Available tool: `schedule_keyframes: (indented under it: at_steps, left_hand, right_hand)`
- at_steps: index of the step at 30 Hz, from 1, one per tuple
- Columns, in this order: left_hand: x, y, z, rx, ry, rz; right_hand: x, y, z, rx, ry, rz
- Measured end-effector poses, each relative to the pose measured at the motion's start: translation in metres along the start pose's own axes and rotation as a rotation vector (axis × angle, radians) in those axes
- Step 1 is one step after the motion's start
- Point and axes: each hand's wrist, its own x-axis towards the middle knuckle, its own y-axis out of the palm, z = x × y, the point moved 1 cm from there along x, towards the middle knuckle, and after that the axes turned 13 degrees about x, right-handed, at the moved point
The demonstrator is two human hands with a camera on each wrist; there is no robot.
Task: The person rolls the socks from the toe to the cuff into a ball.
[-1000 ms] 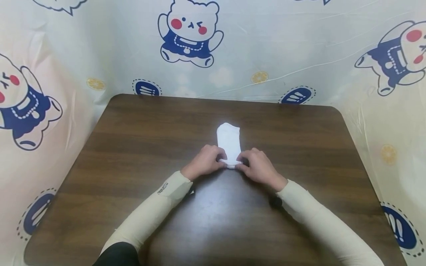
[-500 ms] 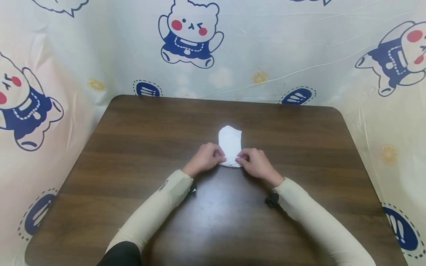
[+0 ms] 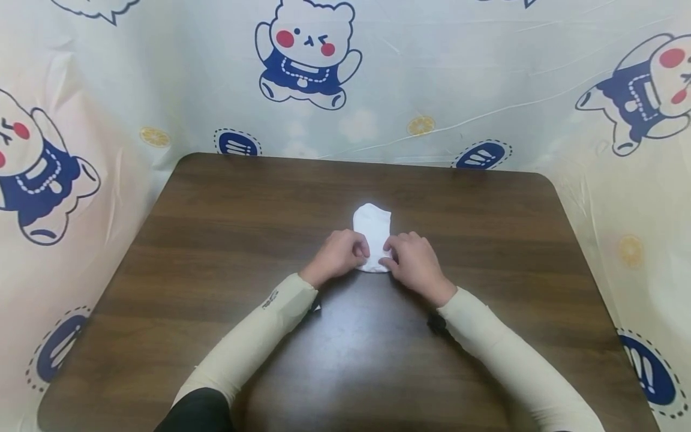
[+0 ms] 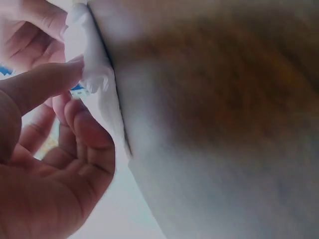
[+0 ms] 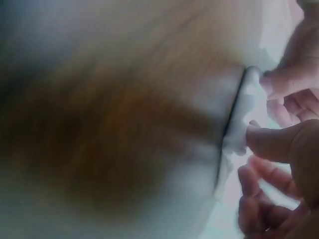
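Note:
A small white folded cloth [image 3: 372, 223] lies flat near the middle of the table, its far end rounded with a corner at the right. Its near end is bunched into a thick fold, seen from the side as a white roll [image 4: 94, 59] in the left wrist view. My left hand [image 3: 341, 251] holds the cloth's near left edge, thumb on the fold and fingers curled. Opposite it, my right hand [image 3: 417, 259] holds the near right edge with thumb and curled fingers. The fingertips partly cover both edges, and the cloth's underside is hidden.
The brown wooden table [image 3: 243, 210] has rounded corners and spreads out on all sides of the hands. A pale curtain [image 3: 216, 72] printed with bears stands around its back and sides. Light sleeves cover both forearms.
The near end, first rolled up between the fingertips, now lies as a flatter fold. The cloth is shorter than a second ago. Both hands have shifted slightly, the right thumb and finger spreading a little.

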Motion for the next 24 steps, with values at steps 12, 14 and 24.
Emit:
schedule_keyframes:
  at_steps: [12, 14, 24]
  left_hand:
    - [-0.005, -0.003, 0.000, 0.109, 0.089, 0.034]
    - [-0.004, -0.004, 0.002, 0.107, 0.074, 0.041]
    - [-0.001, -0.002, 0.004, 0.124, 0.088, 0.030]
  right_hand:
    - [-0.009, -0.007, 0.000, -0.159, -0.199, 0.114]
    - [-0.009, -0.009, -0.001, -0.145, -0.177, 0.131]
    - [-0.006, -0.008, -0.001, -0.149, -0.165, 0.092]
